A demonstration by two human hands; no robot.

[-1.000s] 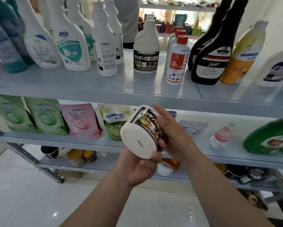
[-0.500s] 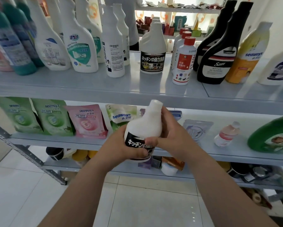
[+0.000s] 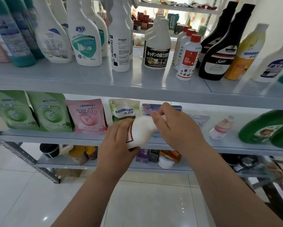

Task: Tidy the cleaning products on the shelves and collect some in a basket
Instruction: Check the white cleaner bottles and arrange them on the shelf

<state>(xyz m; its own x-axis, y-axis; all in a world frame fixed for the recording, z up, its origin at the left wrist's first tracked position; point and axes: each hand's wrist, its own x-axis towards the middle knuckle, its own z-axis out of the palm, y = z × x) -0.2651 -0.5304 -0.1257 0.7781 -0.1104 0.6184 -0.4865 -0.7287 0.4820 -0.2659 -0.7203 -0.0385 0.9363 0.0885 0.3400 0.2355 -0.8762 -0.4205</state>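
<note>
A white spray-refill bottle [image 3: 142, 130] with a black label is held in the air in front of the middle shelf [image 3: 55, 136], tilted so that its neck points up and to the right. The left grip [image 3: 117, 141] is wrapped round the bottle's labelled lower body. The right grip [image 3: 175, 128] has its thumb and fingers curled round the narrow neck, hiding the top. Behind the bottle on the middle shelf stand seaways refill pouches: two green pouches [image 3: 52, 110], a pink pouch [image 3: 88, 115] and a white-and-green pouch [image 3: 124, 110]. Farther right a small pink bottle [image 3: 221, 126] lies tilted near a large green jug [image 3: 265, 126]. On the top shelf [image 3: 88, 79] a matching black-labelled white bottle [image 3: 157, 46] stands upright between an Oil enemy bottle [image 3: 119, 45] and a red-capped bottle [image 3: 188, 58], with a black Sam bottle [image 3: 219, 54] just beyond.
</note>
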